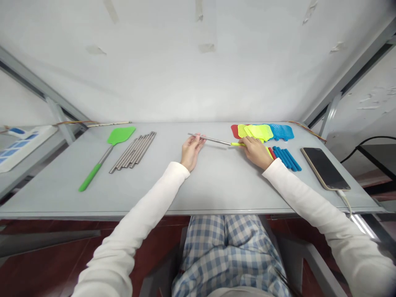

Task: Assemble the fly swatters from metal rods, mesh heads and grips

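Between thumb and fingers, my left hand (pixel 190 152) pinches a thin metal tube (pixel 213 140) that slants slightly down to the right. My right hand (pixel 256 152) grips a yellow handle sleeve (pixel 236 144), mostly covered by the fingers. The tube's right end meets the sleeve's tip; whether it has entered cannot be made out. Behind my right hand lie fly swatter heads: a red one (pixel 235 131), yellow ones (pixel 260 132) and blue ones (pixel 283 132). Close by on its right are blue handle sleeves (pixel 287 159), a red sleeve (pixel 272 153) and a partly hidden yellow one.
On the left lie several metal tubes (pixel 133 150) and an assembled green fly swatter (pixel 120 134). A phone (pixel 326 168) with a cable plugged in rests at the table's right. A power strip (pixel 24 146) sits beyond the left edge. The wall stands behind the grey table (pixel 216 185).
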Motion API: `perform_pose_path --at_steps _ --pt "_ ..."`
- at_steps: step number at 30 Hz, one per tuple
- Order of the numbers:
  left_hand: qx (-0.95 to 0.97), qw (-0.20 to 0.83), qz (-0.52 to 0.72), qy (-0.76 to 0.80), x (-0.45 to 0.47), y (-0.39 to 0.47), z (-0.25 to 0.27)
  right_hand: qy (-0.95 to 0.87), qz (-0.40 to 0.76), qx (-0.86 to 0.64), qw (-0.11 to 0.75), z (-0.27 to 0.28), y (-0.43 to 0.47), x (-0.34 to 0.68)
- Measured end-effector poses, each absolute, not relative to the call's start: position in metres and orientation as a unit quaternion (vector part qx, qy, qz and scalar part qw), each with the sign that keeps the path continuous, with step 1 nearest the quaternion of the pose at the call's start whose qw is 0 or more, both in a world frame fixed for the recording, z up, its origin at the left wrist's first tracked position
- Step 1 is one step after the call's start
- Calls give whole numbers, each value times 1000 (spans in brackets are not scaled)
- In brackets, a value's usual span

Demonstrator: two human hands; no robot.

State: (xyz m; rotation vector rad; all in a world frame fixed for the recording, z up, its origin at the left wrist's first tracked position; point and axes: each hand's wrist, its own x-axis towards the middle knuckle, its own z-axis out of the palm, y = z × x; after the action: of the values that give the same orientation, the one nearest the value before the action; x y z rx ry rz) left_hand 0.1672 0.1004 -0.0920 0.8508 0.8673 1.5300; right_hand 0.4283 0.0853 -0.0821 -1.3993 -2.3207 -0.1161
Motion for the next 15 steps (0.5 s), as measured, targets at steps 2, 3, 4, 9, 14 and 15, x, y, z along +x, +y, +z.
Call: perform_pose_path --at_steps 2,3,4,9,14,15 --pt "367 557 649 367 168 100 -92 -838 -44 -500 214 -81 85 427" --pt "370 555 648 367 168 100 -93 -839 -43 -498 216 -81 84 427" --pt "371 556 647 367 169 99 -93 -839 -42 -496 218 -81 84 427" --pt "380 590 620 352 168 97 -91 -834 -33 -494 242 -80 85 431" --pt "394 605 602 343 167 95 -92 -819 -82 -515 240 -73 85 434" --pt "397 608 596 344 168 94 -92 -818 -90 -516 238 -72 85 434"
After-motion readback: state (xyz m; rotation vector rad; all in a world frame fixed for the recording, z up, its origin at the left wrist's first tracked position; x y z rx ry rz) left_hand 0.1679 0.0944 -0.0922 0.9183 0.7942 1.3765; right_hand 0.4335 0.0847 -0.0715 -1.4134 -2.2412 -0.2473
